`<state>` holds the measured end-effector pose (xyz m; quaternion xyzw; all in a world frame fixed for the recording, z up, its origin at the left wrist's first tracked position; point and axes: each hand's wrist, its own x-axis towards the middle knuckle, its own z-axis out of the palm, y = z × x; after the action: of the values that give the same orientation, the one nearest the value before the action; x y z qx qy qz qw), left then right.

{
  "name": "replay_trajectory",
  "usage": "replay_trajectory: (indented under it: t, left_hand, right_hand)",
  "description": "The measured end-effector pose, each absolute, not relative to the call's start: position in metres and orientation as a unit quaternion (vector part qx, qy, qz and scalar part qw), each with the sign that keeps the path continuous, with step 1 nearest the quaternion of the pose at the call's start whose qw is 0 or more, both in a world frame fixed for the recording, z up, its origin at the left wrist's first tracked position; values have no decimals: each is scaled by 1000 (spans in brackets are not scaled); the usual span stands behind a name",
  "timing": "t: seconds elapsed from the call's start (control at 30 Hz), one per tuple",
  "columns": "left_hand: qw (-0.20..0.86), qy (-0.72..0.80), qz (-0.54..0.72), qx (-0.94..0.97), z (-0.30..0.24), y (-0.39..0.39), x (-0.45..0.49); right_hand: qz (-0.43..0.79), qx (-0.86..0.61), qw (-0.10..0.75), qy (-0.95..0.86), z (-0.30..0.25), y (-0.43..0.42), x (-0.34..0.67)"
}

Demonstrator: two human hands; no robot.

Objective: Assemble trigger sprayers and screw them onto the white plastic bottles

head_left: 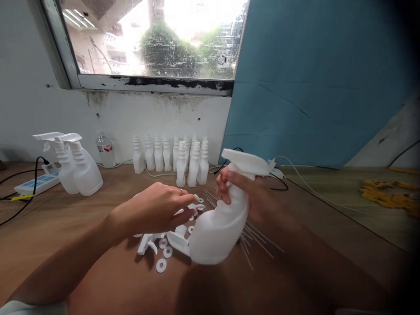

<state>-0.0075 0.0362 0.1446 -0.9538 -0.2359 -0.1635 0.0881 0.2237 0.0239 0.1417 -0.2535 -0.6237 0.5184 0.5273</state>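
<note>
My right hand (234, 186) is wrapped round the neck of a white spray bottle (219, 238), which is tilted and has a sprayer head (246, 162) on top. To its left, my left hand (157, 208) hangs palm down over loose parts, its fingers closed at a small white plastic part (197, 206) that is partly hidden. White sprayer parts (148, 243) and several flat white washers (161, 265) lie on the table below that hand. Thin white tubes (259, 238) fan out behind the held bottle.
Several headless white bottles (181, 164) stand along the wall. Two bottles with sprayer heads (87, 170) are at the left, near a power strip (36, 181) with cables. A clear drink bottle (105, 151) stands behind. Something yellow (390, 192) lies far right.
</note>
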Motion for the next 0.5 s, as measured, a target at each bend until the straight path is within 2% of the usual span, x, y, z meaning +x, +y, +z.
replay_trajectory:
  t: [0.23,0.37,0.5]
  left_hand:
    - [22,-269,-198,-942,118,26,21]
    - [29,-280,-232,-931,116,23,21]
    - [66,-330,-294,-895,126,44,-7]
  right_hand:
    - [457,-238,541,-665,151,7,226]
    - [421,-235,554,-679,155,7,227]
    - [318,-256,579,-706,161,15,239]
